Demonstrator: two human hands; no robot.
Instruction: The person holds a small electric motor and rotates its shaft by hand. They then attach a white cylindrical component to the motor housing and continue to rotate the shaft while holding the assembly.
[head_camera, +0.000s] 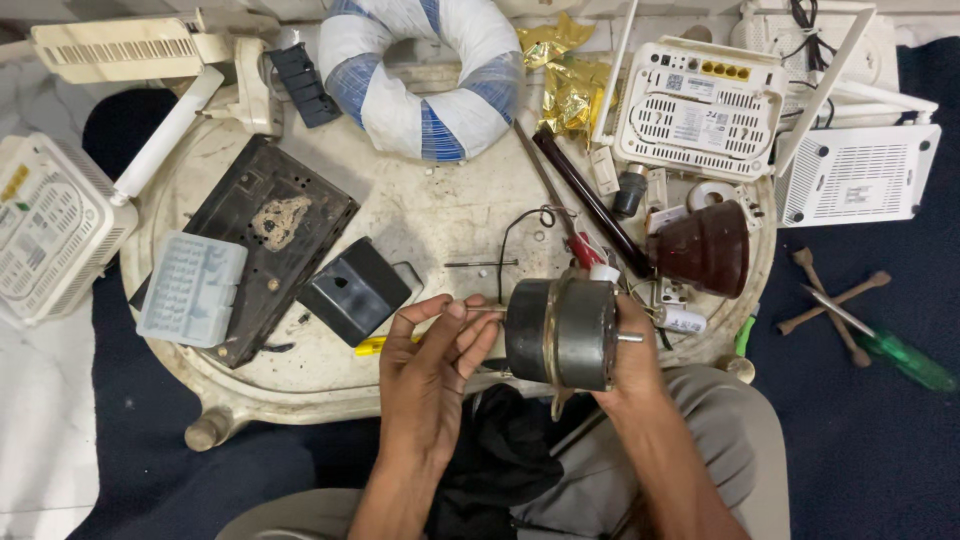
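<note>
From the head view, the person sits at a low, round, off-white table with a small electric motor held over its near edge, just above the lap. The right hand cups the grey motor body from behind and below, fingers wrapped around its casing in a firm grasp; only part of that hand shows past the housing. The left hand sits to the left of the motor, fingertips pinched together on the thin metal shaft that sticks out of the motor's left face. A short stub of the shaft also shows on the right face.

The step in hand looks like checking or turning the shaft by the fingertips while the other hand steadies the body. The next move seems to call for a steady hold on the casing and a light, controlled twist or pull at the shaft, since it is thin and the pinch on it is small.

On the table beyond the hands lie a black box-shaped cover, a flat black panel, a pale blue plastic case, a dark brown bell-shaped part and a blue-and-white wrapped ring at the far edge. White routers sit far right. A green-handled screwdriver lies on the dark floor at right.
</note>
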